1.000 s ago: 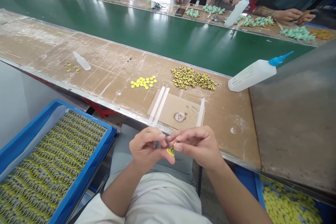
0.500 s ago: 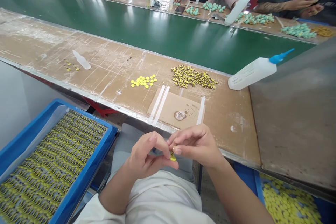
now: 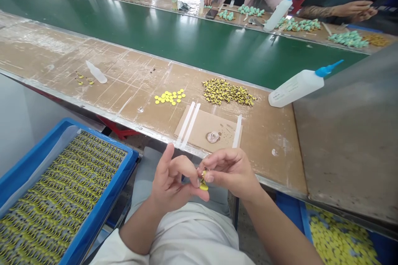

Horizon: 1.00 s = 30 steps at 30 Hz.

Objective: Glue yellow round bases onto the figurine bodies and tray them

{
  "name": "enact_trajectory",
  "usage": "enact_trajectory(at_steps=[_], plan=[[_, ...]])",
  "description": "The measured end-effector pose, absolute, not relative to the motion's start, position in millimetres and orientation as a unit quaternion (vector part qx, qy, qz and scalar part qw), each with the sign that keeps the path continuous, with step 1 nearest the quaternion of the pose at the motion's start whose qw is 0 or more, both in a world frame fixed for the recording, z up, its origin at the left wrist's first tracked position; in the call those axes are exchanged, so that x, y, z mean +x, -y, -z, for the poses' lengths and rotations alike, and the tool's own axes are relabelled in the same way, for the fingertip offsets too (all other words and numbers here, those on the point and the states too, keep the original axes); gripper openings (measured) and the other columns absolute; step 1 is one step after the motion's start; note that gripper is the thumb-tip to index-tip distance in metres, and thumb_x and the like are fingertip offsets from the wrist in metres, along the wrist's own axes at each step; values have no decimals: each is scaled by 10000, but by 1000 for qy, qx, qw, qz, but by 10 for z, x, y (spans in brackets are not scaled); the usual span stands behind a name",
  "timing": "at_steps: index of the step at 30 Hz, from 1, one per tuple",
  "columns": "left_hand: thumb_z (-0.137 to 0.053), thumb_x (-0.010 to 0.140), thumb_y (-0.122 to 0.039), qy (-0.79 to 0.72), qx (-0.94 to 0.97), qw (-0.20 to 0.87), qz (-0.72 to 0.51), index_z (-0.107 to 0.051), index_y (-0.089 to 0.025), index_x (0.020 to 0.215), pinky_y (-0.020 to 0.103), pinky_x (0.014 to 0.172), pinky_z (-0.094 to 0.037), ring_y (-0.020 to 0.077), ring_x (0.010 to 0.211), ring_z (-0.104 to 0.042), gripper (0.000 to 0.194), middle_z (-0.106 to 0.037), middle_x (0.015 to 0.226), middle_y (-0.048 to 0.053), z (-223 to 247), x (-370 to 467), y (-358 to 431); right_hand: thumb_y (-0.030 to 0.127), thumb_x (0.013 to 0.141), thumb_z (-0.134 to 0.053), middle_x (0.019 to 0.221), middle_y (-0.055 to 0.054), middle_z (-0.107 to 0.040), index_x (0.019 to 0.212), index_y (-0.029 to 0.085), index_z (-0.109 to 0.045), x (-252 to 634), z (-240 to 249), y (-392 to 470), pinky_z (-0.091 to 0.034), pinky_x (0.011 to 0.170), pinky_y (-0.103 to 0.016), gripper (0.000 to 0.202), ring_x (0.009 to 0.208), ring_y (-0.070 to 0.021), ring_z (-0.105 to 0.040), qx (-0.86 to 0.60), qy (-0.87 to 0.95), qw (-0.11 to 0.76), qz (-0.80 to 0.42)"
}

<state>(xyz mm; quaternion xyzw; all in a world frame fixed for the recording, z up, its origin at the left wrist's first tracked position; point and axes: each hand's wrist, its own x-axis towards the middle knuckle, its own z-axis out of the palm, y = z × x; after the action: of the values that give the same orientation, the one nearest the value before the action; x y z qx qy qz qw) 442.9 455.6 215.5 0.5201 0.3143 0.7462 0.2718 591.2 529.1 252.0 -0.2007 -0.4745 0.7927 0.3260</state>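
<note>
Over my lap, just off the table's front edge, both hands meet at one small figure. My left hand (image 3: 177,180) pinches a yellow disc (image 3: 203,187) at its base between thumb and finger. With thumb and fingertips my right hand (image 3: 231,172) grips the small yellow-and-dark figure (image 3: 203,177) standing on that disc. Fingers partly hide the figure, so its fine shape is unclear. Ahead on the table lie loose yellow discs (image 3: 170,97) and a heap of small yellow-and-dark figures (image 3: 226,92). A cardboard piece (image 3: 202,126) carries a small whitish round blob (image 3: 213,136).
A blue tray (image 3: 132,155) filled with rows of yellow-and-dark pieces is at left. Another blue bin (image 3: 303,223) holds yellow discs at lower right. A glue bottle (image 3: 295,89) leans by a metal panel (image 3: 348,132). Beyond the green belt (image 3: 155,37), people handle mint-coloured pieces (image 3: 348,38).
My left index finger has drawn back slightly and the thumb-side hand has opened out, showing more of the figure. Both hands stay on it. A person at far right has shifted their hands.
</note>
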Motion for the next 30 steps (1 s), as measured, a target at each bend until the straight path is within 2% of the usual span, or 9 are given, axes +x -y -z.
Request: enact_trajectory(at_steps=[4,7,10,13,17,21,25,30], plan=[[-869,768,-346,-330,470,289,-766,-340,-387,1563,236,630,-501,96,570,-541,956,-624,656,-60,-2158,4456,-4583,244,846,-870,969,-84,-771,1055,234,-786,5945,-2550,-5236,-650,772,-263,226,866,-216,-763,-215,532,378,-727],[-873,761,-344,-312,447,303,-782,-358,-352,1561,224,618,-488,88,566,-510,951,-599,654,-63,-2171,4476,-4601,181,880,-830,1076,-74,-754,1166,256,-737,6019,-2572,-5205,-633,887,-318,310,968,-223,-745,-218,624,419,-623],[-876,760,-318,-283,442,308,-794,-374,-294,1558,217,629,-504,91,589,-539,943,-597,661,-61,-2170,4506,-4622,101,818,-871,1013,-61,-757,1129,236,-721,6070,-2619,-5202,-627,843,-290,371,904,-210,-745,-172,730,432,-501],[-883,751,-296,-259,445,314,-798,-366,-263,1561,209,656,-535,93,617,-583,961,-615,676,-61,-2158,4538,-4638,122,898,-810,950,-73,-757,1047,187,-723,6077,-2688,-5219,-616,785,-251,185,842,-187,-744,-124,779,439,-431],[-890,737,-274,-251,440,325,-799,-384,-243,1552,195,671,-558,92,635,-613,961,-641,685,-58,-2161,4539,-4636,137,979,-716,960,-76,-747,990,171,-722,6087,-2765,-5244,-592,788,-217,36,846,-157,-732,-111,810,425,-389],[-883,746,-263,-264,461,310,-788,-402,-264,1545,215,692,-581,107,649,-653,932,-672,687,-51,-2172,4489,-4624,138,1014,-664,985,-73,-737,999,158,-704,6126,-2803,-5256,-556,812,-191,47,883,-135,-718,-109,837,400,-358],[-866,765,-184,-266,506,277,-772,-379,-257,1557,245,740,-602,130,727,-688,932,-702,745,-28,-2190,4428,-4625,106,1022,-632,1014,-76,-710,1046,147,-661,6162,-2809,-5245,-529,821,-194,55,906,-129,-690,-119,853,371,-348],[-840,774,-103,-258,549,262,-751,-350,-228,1569,272,765,-612,136,745,-692,943,-721,814,4,-2241,4379,-4621,109,1040,-590,1009,-70,-673,1032,153,-605,6192,-2819,-5214,-498,754,-209,47,873,-133,-652,-144,881,323,-315]])
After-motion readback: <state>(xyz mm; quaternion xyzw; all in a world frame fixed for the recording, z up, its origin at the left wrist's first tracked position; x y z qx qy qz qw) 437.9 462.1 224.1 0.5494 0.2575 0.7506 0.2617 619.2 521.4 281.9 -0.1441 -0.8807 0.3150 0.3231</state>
